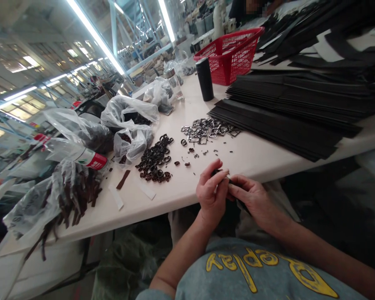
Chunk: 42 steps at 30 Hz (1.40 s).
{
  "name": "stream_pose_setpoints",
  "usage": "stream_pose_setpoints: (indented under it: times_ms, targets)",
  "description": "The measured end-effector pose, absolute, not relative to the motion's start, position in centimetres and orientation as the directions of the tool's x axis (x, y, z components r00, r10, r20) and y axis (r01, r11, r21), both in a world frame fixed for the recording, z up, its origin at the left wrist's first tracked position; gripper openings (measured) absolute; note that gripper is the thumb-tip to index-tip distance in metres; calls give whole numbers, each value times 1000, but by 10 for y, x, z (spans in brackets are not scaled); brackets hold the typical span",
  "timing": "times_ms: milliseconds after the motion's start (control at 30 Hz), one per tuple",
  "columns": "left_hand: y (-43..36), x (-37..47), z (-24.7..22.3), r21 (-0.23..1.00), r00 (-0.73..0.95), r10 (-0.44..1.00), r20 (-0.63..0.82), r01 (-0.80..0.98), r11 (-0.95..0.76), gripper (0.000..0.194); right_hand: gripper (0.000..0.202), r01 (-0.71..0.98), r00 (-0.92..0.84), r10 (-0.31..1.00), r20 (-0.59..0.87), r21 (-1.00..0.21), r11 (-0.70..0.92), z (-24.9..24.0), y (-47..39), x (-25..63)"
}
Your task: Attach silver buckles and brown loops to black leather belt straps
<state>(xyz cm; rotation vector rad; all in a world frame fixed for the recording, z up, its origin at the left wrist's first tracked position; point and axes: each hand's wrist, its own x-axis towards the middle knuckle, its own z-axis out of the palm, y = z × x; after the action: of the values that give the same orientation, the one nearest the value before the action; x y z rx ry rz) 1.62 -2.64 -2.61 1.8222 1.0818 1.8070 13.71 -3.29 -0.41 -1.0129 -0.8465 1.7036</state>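
My left hand (211,189) is partly curled and my right hand (253,199) pinched, both gripping a narrow black strip (245,207) at the near edge of the bench (175,189). Outward, dark rings (156,160) lie at ten o'clock, metal buckles (203,130) at twelve, broad black panels (278,118) at one.

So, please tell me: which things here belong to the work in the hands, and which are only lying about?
Likely part of the work:
thin dark strip, held in left hand and right hand
metal buckles, heaped
dark rings, heaped
long black strips, stacked

Probably just lying about:
black flask
red basket
clear bottle
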Motion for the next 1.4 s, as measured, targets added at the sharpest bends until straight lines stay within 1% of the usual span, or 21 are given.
stream_pose_setpoints:
  times_ms: [100, 200, 233, 300, 367, 400, 467, 533, 567, 667, 733, 800, 833, 933, 967, 1100, 1200, 1267, 1333, 1400]
  targets:
    - [-24, 13, -31, 664, -73, 680, 729, 316, -678, 35, 42, -388, -228, 939, -259, -860, -331, -9, -34, 136]
    - [-23, 8, -33, 609, -31, 644, 764, 361, -706, 35, 40, -366, -236, 938, -254, -871, -328, -12, -34, 136]
    - [-24, 7, -33, 613, -21, 654, 756, 369, -698, 33, 40, -355, -235, 940, -246, -879, -319, -13, -33, 136]
    - [-27, 6, -30, 668, -1, 713, 701, 352, -656, 27, 39, -315, -230, 948, -218, -905, -285, -13, -32, 138]
    - [-32, 7, -26, 763, -15, 786, 618, 254, -595, 24, 34, -228, -217, 964, -152, -953, -201, -12, -31, 142]
    - [-35, 8, -23, 812, -51, 818, 573, 170, -559, 27, 31, -156, -206, 973, -102, -978, -136, -11, -30, 145]
    - [-38, 11, -17, 875, -163, 867, 471, -36, -482, 41, 24, 44, -178, 984, 23, -999, 31, -8, -30, 151]
    - [-39, 11, -11, 908, -230, 915, 330, -189, -375, 48, 18, 248, -152, 973, 172, -946, 206, -4, -29, 158]
    - [-39, 10, -8, 925, -229, 937, 263, -216, -313, 46, 15, 330, -145, 958, 249, -900, 284, -2, -29, 162]
    - [-37, 1, -1, 973, -166, 980, 112, -184, -142, 33, 10, 481, -154, 873, 463, -736, 476, 1, -28, 171]
    - [-37, -4, 2, 979, -135, 989, 54, -188, -79, 32, 9, 535, -206, 831, 517, -651, 538, -2, -28, 175]
    - [-37, -8, 3, 973, -110, 994, 5, -228, -30, 32, 10, 560, -252, 829, 498, -624, 545, -8, -29, 177]
    - [-38, -8, 3, 968, -100, 995, -18, -251, -7, 32, 14, 567, -261, 840, 476, -629, 532, -11, -29, 176]
    - [-40, -6, -1, 949, -51, 996, -78, -309, 59, 35, 37, 563, -266, 862, 431, -657, 502, -20, -30, 171]
    - [-40, -4, -2, 943, -31, 995, -93, -323, 78, 36, 40, 555, -276, 861, 428, -660, 506, -22, -31, 169]
    - [-42, -2, -4, 941, -6, 993, -116, -320, 108, 36, 28, 534, -293, 836, 463, -646, 545, -25, -31, 164]
    - [-39, -7, -4, 954, -36, 996, -78, -292, 65, 35, 26, 535, -273, 839, 471, -650, 539, -27, -31, 167]
    - [-33, -13, -4, 963, -27, 999, -47, -267, 38, 35, 26, 522, -254, 856, 450, -681, 513, -28, -30, 171]
    - [-22, -19, -5, 982, 23, 1000, -7, -191, 11, 33, 26, 507, -220, 883, 415, -724, 467, -29, -27, 176]
    - [-3, -26, -4, 997, 56, 995, 79, 2, -79, 26, 25, 503, -166, 908, 384, -759, 413, -29, -23, 181]
